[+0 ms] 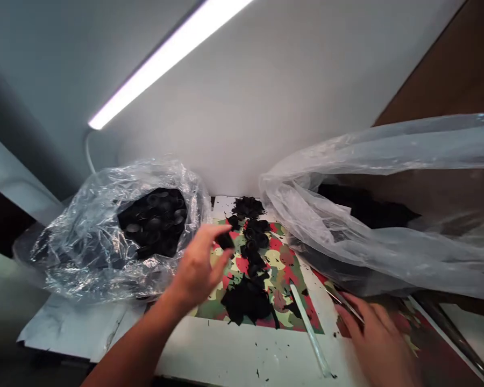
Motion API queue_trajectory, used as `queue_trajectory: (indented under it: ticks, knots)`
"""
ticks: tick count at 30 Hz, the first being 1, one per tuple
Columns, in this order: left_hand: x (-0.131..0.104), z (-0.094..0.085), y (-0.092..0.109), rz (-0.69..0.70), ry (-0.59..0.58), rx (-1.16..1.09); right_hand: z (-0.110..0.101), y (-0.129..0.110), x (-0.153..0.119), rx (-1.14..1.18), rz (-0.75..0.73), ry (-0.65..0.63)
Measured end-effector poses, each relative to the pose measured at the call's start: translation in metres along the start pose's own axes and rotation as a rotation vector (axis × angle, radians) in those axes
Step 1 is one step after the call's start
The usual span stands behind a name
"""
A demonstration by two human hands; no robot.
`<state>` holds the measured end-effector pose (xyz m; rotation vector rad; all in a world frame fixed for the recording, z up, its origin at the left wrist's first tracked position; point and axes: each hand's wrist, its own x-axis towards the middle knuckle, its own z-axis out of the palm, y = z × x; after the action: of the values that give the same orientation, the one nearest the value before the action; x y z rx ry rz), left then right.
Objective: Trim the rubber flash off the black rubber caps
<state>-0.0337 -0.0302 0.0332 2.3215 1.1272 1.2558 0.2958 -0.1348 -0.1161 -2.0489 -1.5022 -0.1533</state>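
My left hand (199, 263) pinches a small black rubber-like piece (225, 240) between thumb and fingers, above a camouflage-patterned mat (280, 258). My right hand (377, 336) is closed around a slim, shiny metal tool (349, 306) at the right of the mat; its exact kind is unclear. Under and beyond my left hand, a row of black ring-shaped pieces (256, 242) runs across the mat. Nearer to me lies a heap of black scraps (248, 301). A pale flat strip (310, 330) rests slantwise over the mat's right edge.
On the left, a clear plastic bag (84, 242) stands open around many black round pieces (155, 220). A larger clear bag (339, 236) with dark material (371, 207) inside lies at the right. A bright tube lamp (165, 64) crosses the wall behind. Crumbs dot the white tabletop (226, 355).
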Motion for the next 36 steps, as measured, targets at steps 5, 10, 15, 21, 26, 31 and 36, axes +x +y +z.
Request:
queue_trajectory:
  ticks: [5,10,15,21,26,31,36]
  knots:
    - [0.050,-0.074,-0.043,-0.358,0.041,0.753,-0.021,0.001,-0.002,-0.039,-0.103,0.150]
    - [0.072,-0.097,-0.076,-0.518,-0.123,0.952,-0.027,-0.031,0.003,0.112,-0.085,0.001]
    - [0.059,-0.052,-0.043,-0.196,-0.070,0.793,-0.014,-0.057,0.016,0.244,-0.423,-0.146]
    - [0.022,0.037,-0.009,0.006,-0.769,-0.014,-0.018,-0.064,0.032,-0.068,-0.974,-0.311]
    - [0.007,0.058,-0.025,-0.140,-0.798,-0.125,-0.031,-0.058,0.055,-0.204,-1.172,-0.376]
    - [-0.002,0.057,-0.032,-0.240,-0.659,-0.230,-0.031,-0.062,0.074,-0.032,-1.262,-0.324]
    - [-0.001,0.046,-0.036,-0.370,-0.495,-0.398,-0.022,-0.081,0.075,0.362,-1.054,-0.291]
